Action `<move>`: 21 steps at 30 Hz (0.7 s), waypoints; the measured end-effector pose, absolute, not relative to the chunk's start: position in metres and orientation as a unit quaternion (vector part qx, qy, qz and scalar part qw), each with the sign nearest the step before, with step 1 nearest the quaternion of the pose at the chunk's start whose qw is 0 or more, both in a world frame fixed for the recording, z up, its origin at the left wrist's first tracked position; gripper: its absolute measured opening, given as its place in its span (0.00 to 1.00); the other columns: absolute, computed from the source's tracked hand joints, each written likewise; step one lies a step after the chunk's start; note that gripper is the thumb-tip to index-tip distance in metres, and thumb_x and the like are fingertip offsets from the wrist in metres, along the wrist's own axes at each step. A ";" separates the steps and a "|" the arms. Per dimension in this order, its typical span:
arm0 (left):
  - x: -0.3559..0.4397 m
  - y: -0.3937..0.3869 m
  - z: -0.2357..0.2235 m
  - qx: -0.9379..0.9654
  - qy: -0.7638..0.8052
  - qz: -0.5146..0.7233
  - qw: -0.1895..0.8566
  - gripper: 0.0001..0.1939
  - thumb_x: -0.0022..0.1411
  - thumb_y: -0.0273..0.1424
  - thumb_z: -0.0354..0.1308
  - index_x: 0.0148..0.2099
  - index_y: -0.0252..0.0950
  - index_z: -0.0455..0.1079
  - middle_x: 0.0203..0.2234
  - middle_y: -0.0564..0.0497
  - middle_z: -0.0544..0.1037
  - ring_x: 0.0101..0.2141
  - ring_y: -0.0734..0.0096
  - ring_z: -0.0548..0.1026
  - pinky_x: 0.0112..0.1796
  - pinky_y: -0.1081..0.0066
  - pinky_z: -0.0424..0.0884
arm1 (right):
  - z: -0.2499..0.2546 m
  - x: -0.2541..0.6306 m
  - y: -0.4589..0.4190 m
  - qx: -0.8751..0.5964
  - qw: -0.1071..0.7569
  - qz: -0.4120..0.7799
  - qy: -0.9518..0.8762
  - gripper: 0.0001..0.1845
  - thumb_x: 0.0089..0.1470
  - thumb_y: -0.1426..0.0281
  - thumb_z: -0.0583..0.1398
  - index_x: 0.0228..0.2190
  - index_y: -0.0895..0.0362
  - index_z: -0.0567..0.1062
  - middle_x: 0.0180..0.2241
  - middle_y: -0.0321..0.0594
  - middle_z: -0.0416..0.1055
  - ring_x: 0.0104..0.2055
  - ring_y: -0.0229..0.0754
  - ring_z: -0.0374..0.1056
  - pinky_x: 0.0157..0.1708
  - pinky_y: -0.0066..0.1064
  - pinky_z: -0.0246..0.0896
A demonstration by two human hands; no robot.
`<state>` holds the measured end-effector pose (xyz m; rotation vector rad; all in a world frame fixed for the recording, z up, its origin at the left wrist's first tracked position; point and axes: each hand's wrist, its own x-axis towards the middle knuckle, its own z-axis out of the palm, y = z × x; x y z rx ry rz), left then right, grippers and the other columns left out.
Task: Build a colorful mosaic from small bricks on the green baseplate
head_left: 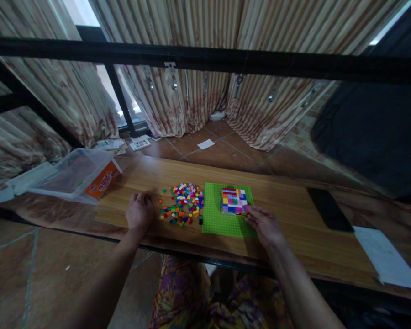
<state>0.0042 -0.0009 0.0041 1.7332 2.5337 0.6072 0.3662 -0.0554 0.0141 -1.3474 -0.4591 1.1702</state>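
Brick block on green board, right hand at corner, perhaps steadying; can't tell if pinching. Left hand curled on table, grip unclear. Loose bricks alongside, likely for reach.

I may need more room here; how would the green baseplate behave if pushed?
The green baseplate would likely slide, not tip, being low and broad. The brick build on it would likely travel along. Pushed left, it might nudge the loose bricks alongside.
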 end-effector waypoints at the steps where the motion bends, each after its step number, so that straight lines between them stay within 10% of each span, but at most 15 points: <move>1: 0.004 -0.001 0.004 0.554 0.810 0.192 0.006 0.15 0.63 0.33 0.46 0.42 0.38 0.73 0.41 0.43 0.73 0.37 0.63 0.72 0.32 0.68 0.62 | 0.015 0.366 -0.055 -0.586 0.603 0.504 -0.197 0.16 0.27 0.66 0.74 0.22 0.57 0.78 0.22 0.35 0.75 0.21 0.32 0.68 0.21 0.23 0.68; 21: 0.004 -0.001 0.002 0.551 0.811 0.198 0.004 0.14 0.63 0.32 0.46 0.41 0.39 0.73 0.40 0.45 0.73 0.36 0.64 0.71 0.31 0.69 0.62 | 0.014 0.350 -0.054 -0.645 0.614 0.404 -0.210 0.16 0.29 0.64 0.73 0.22 0.58 0.79 0.19 0.34 0.74 0.19 0.32 0.67 0.20 0.23 0.66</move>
